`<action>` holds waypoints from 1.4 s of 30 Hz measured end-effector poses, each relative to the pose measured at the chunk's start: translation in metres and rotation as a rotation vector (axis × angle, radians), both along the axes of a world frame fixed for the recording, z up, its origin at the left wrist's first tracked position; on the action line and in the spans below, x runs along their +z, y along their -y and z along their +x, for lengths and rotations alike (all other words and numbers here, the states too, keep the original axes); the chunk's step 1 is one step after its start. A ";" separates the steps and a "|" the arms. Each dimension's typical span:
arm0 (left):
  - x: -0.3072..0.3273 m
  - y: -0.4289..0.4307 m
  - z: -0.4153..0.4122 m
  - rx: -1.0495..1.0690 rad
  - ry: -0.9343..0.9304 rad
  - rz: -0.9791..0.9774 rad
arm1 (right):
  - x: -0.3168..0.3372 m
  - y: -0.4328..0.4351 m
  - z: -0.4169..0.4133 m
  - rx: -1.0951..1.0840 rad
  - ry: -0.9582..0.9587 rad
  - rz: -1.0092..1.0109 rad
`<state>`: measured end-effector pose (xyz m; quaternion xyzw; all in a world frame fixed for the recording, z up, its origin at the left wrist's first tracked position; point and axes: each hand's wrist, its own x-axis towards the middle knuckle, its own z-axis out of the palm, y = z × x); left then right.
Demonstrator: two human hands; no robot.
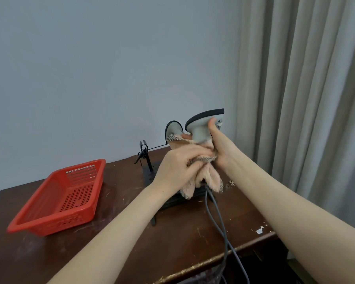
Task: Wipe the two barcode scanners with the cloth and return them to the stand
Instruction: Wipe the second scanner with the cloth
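Both hands meet above the worktop (115, 238): left hand (176, 167) presses the peach cloth (203, 177) around a grey scanner (203, 126), whose handle the right hand (221, 148) grips. Second scanner (173, 129) sits just behind, over the black stand (145, 156).

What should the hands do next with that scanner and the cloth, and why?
Probably slide the cloth up onto the head of the scanner. The right hand holds that scanner by its handle, and the left hand presses the cloth only around the handle, so the head looks unwiped. The second scanner waits behind, and the stand holds nothing at its visible clip.
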<state>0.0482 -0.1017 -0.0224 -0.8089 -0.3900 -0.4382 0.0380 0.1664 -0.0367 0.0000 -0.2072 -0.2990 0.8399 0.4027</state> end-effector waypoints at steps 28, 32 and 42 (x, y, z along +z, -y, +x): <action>0.040 -0.005 0.000 0.143 0.737 -0.249 | -0.002 -0.003 -0.008 -0.044 -0.073 0.036; 0.011 -0.012 0.004 0.235 -0.067 -0.203 | 0.001 -0.003 -0.002 -0.090 -0.098 0.033; 0.009 0.002 -0.010 0.142 -0.100 -0.121 | -0.008 -0.024 -0.002 -0.009 0.018 0.020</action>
